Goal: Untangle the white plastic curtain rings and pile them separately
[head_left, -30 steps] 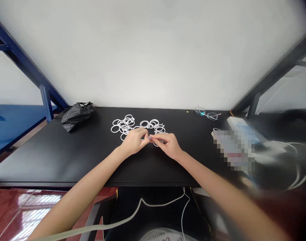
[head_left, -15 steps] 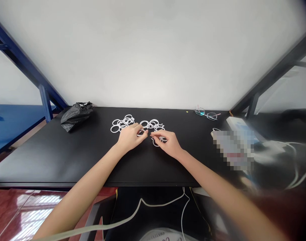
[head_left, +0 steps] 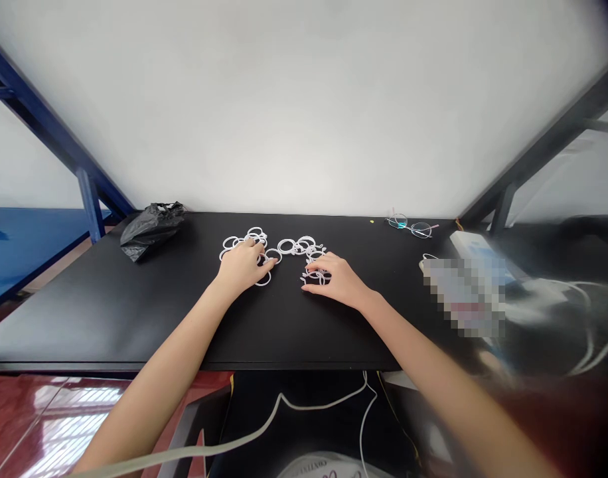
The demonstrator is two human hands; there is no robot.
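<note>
i have the left hand [head_left: 264, 252] and the right hand [head_left: 308, 278], thumbs parted from fingers, at the white knob-ended rings [head_left: 297, 249] clustered on the desk [head_left: 279, 332] nearer its far edge, and from afar i judge them light, springy and slick, best pinched opposite the gap.

Between the two hands, the left [head_left: 241, 267] and the right [head_left: 336, 282], a bare lane of desk [head_left: 284, 332] runs from the front edge up to the rings. There the left rings [head_left: 255, 236] and right rings [head_left: 304, 247] nearly close it off, leaving only a narrow gap. Leftward, open surface reaches as far as the black bag [head_left: 152, 232]. Beyond the right rings, a passage leads to the glasses [head_left: 408, 228] and white box [head_left: 476, 252]. The wall [head_left: 304, 119] blocks the back; the right forearm [head_left: 433, 365] crosses the front.
</note>
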